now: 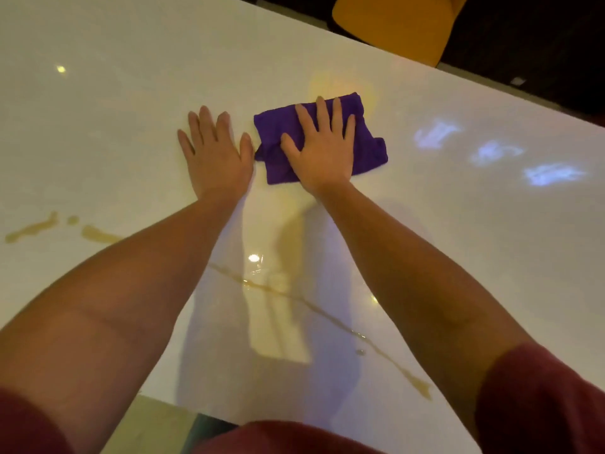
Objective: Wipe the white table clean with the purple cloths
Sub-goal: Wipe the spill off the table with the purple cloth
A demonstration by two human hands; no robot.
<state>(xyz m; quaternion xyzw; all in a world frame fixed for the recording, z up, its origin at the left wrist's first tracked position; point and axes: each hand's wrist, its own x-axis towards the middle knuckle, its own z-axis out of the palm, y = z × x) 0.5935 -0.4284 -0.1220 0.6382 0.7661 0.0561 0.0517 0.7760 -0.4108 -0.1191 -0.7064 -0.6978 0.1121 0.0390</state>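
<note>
A folded purple cloth [366,152] lies on the glossy white table [114,103], a little past its middle. My right hand [322,149] presses flat on the cloth, fingers spread, covering its centre. My left hand [216,152] rests flat on the bare table just left of the cloth, its thumb almost touching the cloth's edge, holding nothing. Brownish liquid streaks mark the table: one long thin trail [327,319] runs between my forearms toward the near right edge, and several blotches [36,227] sit at the left. Only one cloth is in view.
A yellow chair [396,24] stands beyond the table's far edge at the upper right, against a dark floor. Bluish light reflections [497,152] show on the table's right side. The near table edge [294,417] lies just ahead of my body.
</note>
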